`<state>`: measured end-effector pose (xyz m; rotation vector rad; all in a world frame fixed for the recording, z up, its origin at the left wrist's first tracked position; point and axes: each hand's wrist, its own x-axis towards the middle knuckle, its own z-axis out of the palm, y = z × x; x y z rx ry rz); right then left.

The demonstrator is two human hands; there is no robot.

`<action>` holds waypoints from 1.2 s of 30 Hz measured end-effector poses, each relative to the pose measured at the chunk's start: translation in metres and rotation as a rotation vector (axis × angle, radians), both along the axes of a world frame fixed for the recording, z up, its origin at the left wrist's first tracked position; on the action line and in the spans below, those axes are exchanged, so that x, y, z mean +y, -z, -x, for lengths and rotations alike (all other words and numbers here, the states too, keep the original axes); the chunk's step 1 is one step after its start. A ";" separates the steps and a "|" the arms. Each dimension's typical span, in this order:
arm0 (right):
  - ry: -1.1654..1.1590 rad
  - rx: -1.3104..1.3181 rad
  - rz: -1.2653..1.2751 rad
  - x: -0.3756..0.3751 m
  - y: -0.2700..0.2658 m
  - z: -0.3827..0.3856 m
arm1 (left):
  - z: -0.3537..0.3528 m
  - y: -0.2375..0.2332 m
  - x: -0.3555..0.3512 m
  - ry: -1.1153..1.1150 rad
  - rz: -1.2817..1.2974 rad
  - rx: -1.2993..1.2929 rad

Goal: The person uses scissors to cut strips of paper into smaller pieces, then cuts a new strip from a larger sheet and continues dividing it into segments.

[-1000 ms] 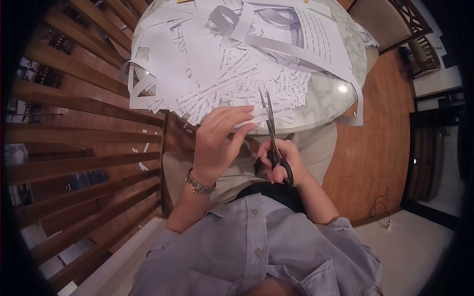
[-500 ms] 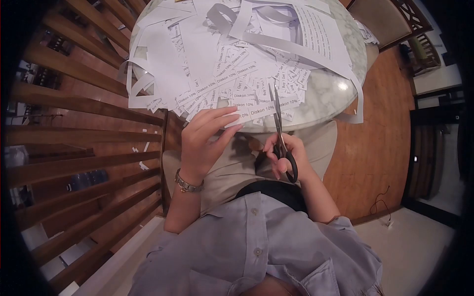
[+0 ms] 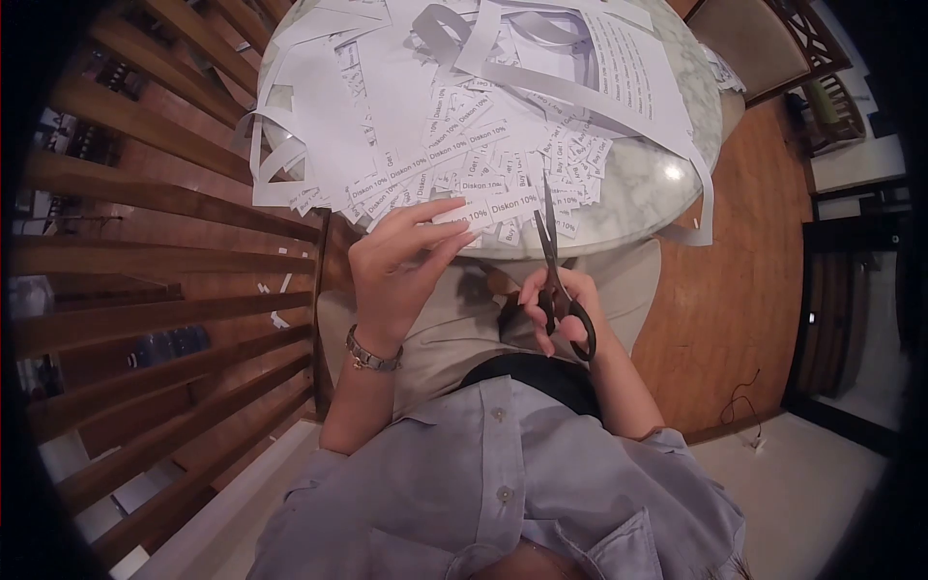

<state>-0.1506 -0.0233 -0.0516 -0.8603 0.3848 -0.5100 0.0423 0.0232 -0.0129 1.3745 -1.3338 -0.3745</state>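
Between the thumb and fingers of my left hand (image 3: 401,263) is a paper strip (image 3: 513,204) printed "Diskon 10%" over and over. My right hand (image 3: 565,302) grips black-handled scissors (image 3: 551,224) through the finger loops. Their blades point up, parted a little, at the right end of the strip. Under and beyond the strip lies a loose heap of cut paper slips (image 3: 454,150), some reading "Diskon 10%" and some "Buy 1 Get 1".
A round marble table (image 3: 643,179) bears the paper. Long curled paper offcuts (image 3: 590,92) and a printed sheet (image 3: 638,72) lie at the back. Wooden slats (image 3: 174,251) stand on the left, with paper scraps (image 3: 279,319) on the floor beyond.
The scissor blades have opened slightly and the scissors have shifted a little right. My left hand has shifted slightly with the strip, and its fingers have changed their pinch.
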 end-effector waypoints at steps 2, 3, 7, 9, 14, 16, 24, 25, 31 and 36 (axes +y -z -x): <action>-0.024 0.008 0.012 0.002 0.000 0.000 | -0.002 0.001 -0.002 0.011 0.044 -0.034; -0.044 0.016 0.024 0.003 0.000 0.000 | -0.002 0.001 -0.003 0.007 0.047 -0.050; -0.140 0.072 0.198 0.003 0.000 -0.001 | 0.004 0.000 -0.004 0.005 0.044 -0.049; -0.141 0.083 0.198 0.005 -0.003 -0.005 | 0.008 -0.001 -0.003 0.025 0.043 -0.038; -0.116 0.098 0.270 0.004 -0.003 -0.010 | 0.012 0.001 -0.003 0.067 0.054 -0.066; -0.102 0.115 0.258 0.004 -0.005 -0.010 | 0.014 -0.001 -0.003 0.080 0.047 -0.041; -0.093 0.101 0.187 0.005 -0.007 -0.009 | 0.015 -0.002 -0.003 0.073 0.036 -0.030; -0.094 0.085 0.141 0.005 -0.007 -0.009 | 0.015 -0.001 -0.003 0.071 0.036 -0.024; -0.073 0.127 0.227 0.002 -0.008 -0.010 | 0.014 0.005 -0.007 0.049 0.063 -0.050; -0.032 0.232 0.164 0.003 -0.015 -0.012 | 0.012 0.003 -0.011 0.031 -0.001 -0.090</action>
